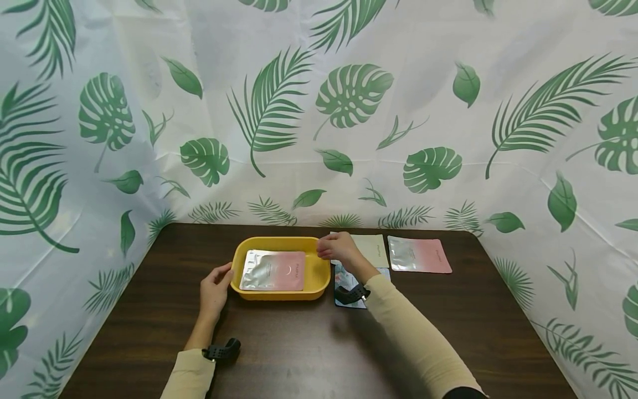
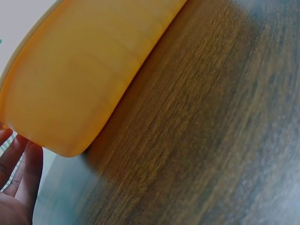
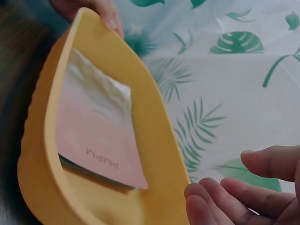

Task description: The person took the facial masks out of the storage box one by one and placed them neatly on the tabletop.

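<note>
1. Touching the yellow tray (image 1: 279, 296) at lower centre-left, my left hand (image 1: 214, 287) has fairly straight fingers.
2. My right hand (image 1: 341, 248) hovers by the tray's right end, thumb apart from loosely bent fingers.
3. The pink-silver pouch (image 1: 272, 270) lies inside the tray, below-left of the frame's centre.

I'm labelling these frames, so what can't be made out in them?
- Head view: part of the cream pouch, behind the right hand.
- Head view: part of the blue item, behind the black wristband and sleeve.
- Right wrist view: what lies under the pink pouch inside the yellow tray; the pouch covers most.
- Left wrist view: the left hand, cut off by the frame edge.
</note>
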`<state>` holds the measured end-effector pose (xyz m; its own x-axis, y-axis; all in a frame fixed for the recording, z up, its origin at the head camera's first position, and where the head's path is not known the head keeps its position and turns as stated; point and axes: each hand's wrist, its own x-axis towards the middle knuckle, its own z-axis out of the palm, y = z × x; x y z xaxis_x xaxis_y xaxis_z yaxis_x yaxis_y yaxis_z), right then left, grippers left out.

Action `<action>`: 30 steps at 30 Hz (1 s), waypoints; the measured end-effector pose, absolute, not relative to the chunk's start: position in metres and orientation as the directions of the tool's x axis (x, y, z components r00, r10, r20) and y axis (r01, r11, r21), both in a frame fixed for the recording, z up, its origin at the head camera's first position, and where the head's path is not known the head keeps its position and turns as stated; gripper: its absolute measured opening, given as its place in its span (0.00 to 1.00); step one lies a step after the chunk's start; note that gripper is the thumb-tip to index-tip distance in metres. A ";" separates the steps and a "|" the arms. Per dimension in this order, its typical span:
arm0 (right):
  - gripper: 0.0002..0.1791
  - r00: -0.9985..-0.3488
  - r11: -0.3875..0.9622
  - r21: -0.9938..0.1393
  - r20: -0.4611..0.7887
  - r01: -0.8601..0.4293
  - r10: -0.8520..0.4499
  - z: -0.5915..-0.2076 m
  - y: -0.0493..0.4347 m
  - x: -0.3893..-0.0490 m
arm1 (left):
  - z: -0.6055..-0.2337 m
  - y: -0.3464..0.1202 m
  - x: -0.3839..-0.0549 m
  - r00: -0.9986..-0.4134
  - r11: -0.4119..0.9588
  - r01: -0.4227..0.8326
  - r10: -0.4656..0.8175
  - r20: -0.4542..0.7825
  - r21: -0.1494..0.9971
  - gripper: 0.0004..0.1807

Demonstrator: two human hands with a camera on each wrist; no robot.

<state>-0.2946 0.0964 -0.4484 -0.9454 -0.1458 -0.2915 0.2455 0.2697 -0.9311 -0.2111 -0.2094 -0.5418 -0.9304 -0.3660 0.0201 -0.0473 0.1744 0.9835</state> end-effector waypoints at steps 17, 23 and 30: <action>0.15 -0.922 0.374 -0.878 -0.368 0.300 -0.124 -0.463 0.053 -0.292 | -0.547 -0.213 -0.211 -0.939 0.167 -0.077 -0.345 -0.015 0.983 0.18; 0.10 -0.913 0.447 -0.846 -0.386 0.292 -0.134 -0.467 0.047 -0.286 | -0.545 -0.213 -0.212 -0.943 0.163 -0.075 -0.332 -0.017 0.984 0.18; 0.11 -0.911 0.563 -0.781 -0.398 0.271 -0.113 -0.473 0.042 -0.284 | -0.545 -0.215 -0.213 -0.948 0.172 -0.062 -0.319 -0.004 0.983 0.19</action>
<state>-0.2842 0.0417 -0.4729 -0.9106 -0.1128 -0.3976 0.2713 0.5627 -0.7809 -0.2130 -0.2149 -0.5452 -0.9477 -0.3191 -0.0041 -0.0621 0.1716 0.9832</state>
